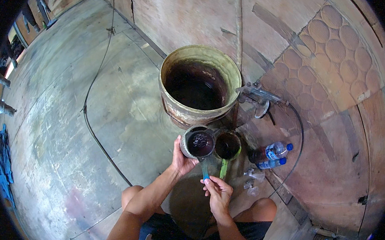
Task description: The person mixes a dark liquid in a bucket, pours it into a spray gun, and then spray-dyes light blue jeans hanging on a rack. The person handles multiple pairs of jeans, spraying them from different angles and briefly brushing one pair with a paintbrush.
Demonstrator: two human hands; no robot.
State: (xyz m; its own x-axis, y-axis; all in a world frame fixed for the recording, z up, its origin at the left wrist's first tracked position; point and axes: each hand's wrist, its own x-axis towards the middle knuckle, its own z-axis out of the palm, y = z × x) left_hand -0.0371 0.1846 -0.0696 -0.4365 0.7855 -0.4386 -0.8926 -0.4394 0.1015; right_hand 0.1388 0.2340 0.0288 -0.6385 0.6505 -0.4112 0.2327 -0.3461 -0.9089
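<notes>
A grey-stained dipper point(201, 143) with dark, wet-looking liquid in its bowl is in front of my knees. My left hand point(182, 158) cups the left side of its bowl. With closed fingers, my right hand point(217, 193) grips the end of its blue handle. Just right of it stands a second dipper point(223, 166) with a green handle and dark contents, and neither hand touches it. Behind both is a large, stained, pale bucket point(169, 102), dark inside.
Two clear plastic bottles point(276, 150) with blue caps lie to the right, near crumpled plastic bags point(251, 186). A spray-gun-like metal tool point(261, 96) with a black hose point(302, 132) sits at the bucket's right rim. A dark cable point(86, 112) runs along the left.
</notes>
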